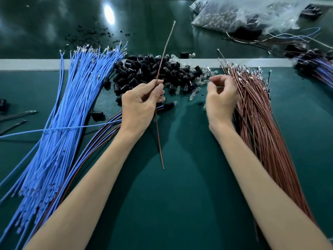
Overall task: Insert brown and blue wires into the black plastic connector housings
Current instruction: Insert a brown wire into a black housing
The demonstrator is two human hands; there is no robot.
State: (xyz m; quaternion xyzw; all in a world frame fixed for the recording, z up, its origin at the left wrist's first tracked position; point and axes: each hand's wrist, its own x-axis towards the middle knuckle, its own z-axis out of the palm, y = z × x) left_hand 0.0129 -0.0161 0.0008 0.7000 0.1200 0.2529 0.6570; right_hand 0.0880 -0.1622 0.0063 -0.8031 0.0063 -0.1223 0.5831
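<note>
At the far right, two clear plastic bags (252, 13) are seen lying slumped; one is filled with small pale rounded pieces, and dark parts can be made out in the other. No other container is shown; the rest of the stock is laid loose on the green mat (180, 195). A fanned bundle of blue wires (72, 105) is spread along the left and a bundle of brown wires (261, 123) along the right. A heap of black connector housings (149, 69), mixed with small clear bulbs (198, 82), is piled between them at the far edge of the mat. Housings already fitted with wires (313, 65) are gathered at the far right. The left hand (142, 103) is raised over the middle of the mat, back turned up, and a single brown wire (159, 141) is pinched between its thumb and fingers. The wire is held nearly upright, its metal tip standing above the heap and its tail hanging towards the near side. The right hand (220, 98) is held just beside the brown bundle with its fingers curled and thumb drawn to the forefinger. It is blurred, so whether anything is gripped cannot be told.
</note>
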